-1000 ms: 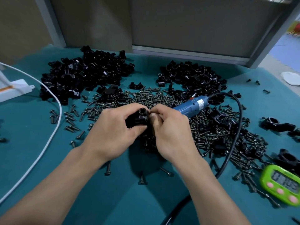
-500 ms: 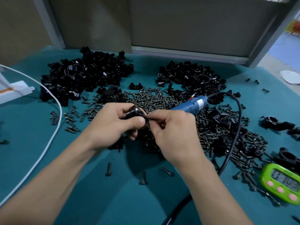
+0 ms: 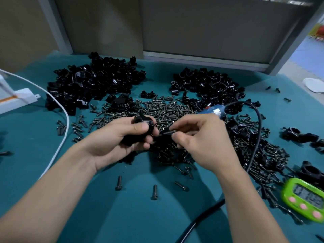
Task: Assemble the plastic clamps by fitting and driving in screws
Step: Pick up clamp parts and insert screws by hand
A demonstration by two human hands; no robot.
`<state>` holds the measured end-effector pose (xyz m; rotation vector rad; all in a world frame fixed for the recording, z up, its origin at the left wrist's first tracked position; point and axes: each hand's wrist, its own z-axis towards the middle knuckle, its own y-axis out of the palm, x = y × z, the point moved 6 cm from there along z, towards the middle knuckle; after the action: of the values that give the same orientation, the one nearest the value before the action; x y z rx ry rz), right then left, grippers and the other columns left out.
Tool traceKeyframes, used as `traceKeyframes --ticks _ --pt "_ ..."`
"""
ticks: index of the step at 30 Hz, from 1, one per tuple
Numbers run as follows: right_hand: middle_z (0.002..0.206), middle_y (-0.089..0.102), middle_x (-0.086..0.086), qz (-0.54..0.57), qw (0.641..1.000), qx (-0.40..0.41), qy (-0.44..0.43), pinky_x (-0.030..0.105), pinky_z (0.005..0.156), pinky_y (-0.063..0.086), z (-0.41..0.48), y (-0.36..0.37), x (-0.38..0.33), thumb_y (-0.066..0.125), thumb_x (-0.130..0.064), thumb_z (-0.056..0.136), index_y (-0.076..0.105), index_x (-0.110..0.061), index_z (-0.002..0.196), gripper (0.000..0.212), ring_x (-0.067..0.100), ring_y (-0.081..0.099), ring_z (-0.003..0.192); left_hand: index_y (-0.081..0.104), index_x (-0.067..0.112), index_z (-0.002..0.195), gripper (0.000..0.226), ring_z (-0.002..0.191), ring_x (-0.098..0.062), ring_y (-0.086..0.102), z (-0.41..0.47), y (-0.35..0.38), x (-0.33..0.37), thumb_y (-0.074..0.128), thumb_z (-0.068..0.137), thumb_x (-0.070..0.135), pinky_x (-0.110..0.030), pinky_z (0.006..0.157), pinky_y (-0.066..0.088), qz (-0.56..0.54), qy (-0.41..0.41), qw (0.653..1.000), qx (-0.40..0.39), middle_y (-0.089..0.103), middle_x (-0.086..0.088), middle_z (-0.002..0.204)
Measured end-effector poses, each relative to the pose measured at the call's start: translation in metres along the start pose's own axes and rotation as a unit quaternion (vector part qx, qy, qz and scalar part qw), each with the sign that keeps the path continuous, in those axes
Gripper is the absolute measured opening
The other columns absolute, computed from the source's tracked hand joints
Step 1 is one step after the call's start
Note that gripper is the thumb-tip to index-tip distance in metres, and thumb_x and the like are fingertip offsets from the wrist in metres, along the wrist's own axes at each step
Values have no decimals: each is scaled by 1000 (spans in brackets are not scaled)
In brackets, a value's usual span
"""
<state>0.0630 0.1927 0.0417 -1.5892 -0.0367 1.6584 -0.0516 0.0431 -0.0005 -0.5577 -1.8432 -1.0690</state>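
While the left hand (image 3: 112, 141) curls round a black plastic clamp (image 3: 140, 127), thumb laid across its front and fingers wrapped beneath, we find the right hand (image 3: 201, 142) pinching a single dark screw (image 3: 168, 133) between thumb and forefinger, its other fingers loosely bent. The screw lies roughly level, one end pointing at the clamp and close to the left fingertips; whether it touches the clamp we cannot tell.

Both hands hover above the near edge of the screw heap (image 3: 168, 109) (a broad scatter of dark screws on the teal table (image 3: 122, 216)), and we take that heap as our marker for everything else. Behind the heap to the left sits a large pile of black clamp pieces (image 3: 94, 86); behind it to the right is a second, smaller pile (image 3: 206, 85). On the heap's right side lies a blue electric screwdriver (image 3: 213, 111), partly hidden by the right hand. Its black cable (image 3: 257, 137) loops over the heap's right part and runs toward us.

Right of the heap, well apart, we see a few assembled clamps (image 3: 298, 135), and nearer to us a green timer (image 3: 305, 199). Left of the heap a white cable (image 3: 59, 120) curves across the table. On the heap's near side three loose screws (image 3: 154, 192) lie apart on the bare surface.
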Motion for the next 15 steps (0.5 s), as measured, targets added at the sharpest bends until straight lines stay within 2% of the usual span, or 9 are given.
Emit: traceKeyframes --ticks 3,6,9,12,15 --pt "61 72 -5 35 998 -23 36 20 53 53 -1 12 5 84 -20 83 78 -26 75 12 13 69 53 62 1 103 34 59 -13 57 0 6 0 62 88 31 -20 49 52 -88 -27 996 10 67 -11 82" --pt "58 71 1 82 996 -3 42 23 48 45 -1 14 7 81 -30 88 78 -25 77 12 20 66 50 58 0 95 32 52 -11 54 0 10 0 57 89 32 -18 42 48 -124 -58 990 39 63 -8 76" --pt "61 71 4 167 984 41 46 27 50 44 -1 18 6 82 -25 87 78 -25 78 10 20 64 49 61 2 88 33 49 -11 55 0 9 -2 56 99 32 -17 39 47 -147 -53 982 106 63 -9 70" --pt "59 70 6 220 973 59 27 26 50 47 -5 28 -1 85 -14 82 78 -23 79 11 17 63 48 59 5 94 35 45 -12 54 -1 10 -3 50 107 36 -16 34 41 -160 -29 975 149 66 -10 69" --pt "64 73 5 248 966 68 9 33 50 51 -10 35 -8 85 -21 77 78 -22 78 7 16 62 48 60 5 91 38 40 -10 50 -3 9 -3 48 108 38 -15 32 36 -147 -13 973 178 65 -7 64"
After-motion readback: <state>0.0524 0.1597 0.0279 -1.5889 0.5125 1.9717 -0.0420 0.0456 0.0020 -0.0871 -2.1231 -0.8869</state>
